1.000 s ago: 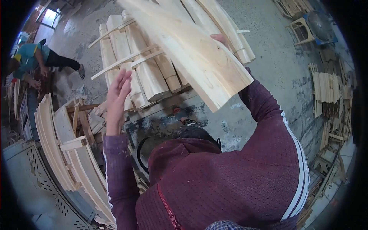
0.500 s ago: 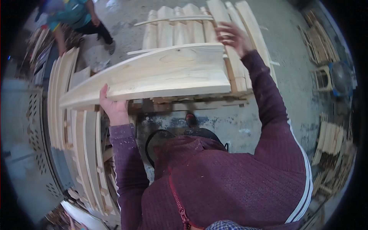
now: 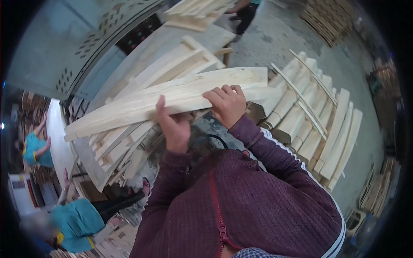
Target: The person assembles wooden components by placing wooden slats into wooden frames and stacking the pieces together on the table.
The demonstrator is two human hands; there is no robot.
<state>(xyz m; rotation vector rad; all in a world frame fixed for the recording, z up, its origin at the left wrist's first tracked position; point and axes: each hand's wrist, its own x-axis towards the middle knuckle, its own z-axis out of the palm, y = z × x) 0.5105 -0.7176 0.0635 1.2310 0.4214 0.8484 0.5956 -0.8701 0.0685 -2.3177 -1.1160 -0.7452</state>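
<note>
A long pale wooden board [image 3: 129, 115] crosses in front of me, its left end narrower and lower. My left hand [image 3: 175, 131] holds it from below near the middle, the thumb up against its near face and the fingers partly hidden and blurred. Further right, my right hand [image 3: 227, 105] is closed on the board's near edge with the fingers curled over it. More pale boards [image 3: 129, 144] lie fanned out beneath it on a grey worktable [image 3: 92, 161].
At right stands a stack of shaped boards [image 3: 316, 133] with thin strips [image 3: 312, 118] across it. A large grey machine [image 3: 86, 43] is at upper left. Co-workers in teal [image 3: 79, 223] are at lower left, another at the top. Wood piles [image 3: 329, 19] stand behind.
My view has turned left toward the worktable, and the board has come with me. My right hand, earlier open above the board stack, has come down onto the board.
</note>
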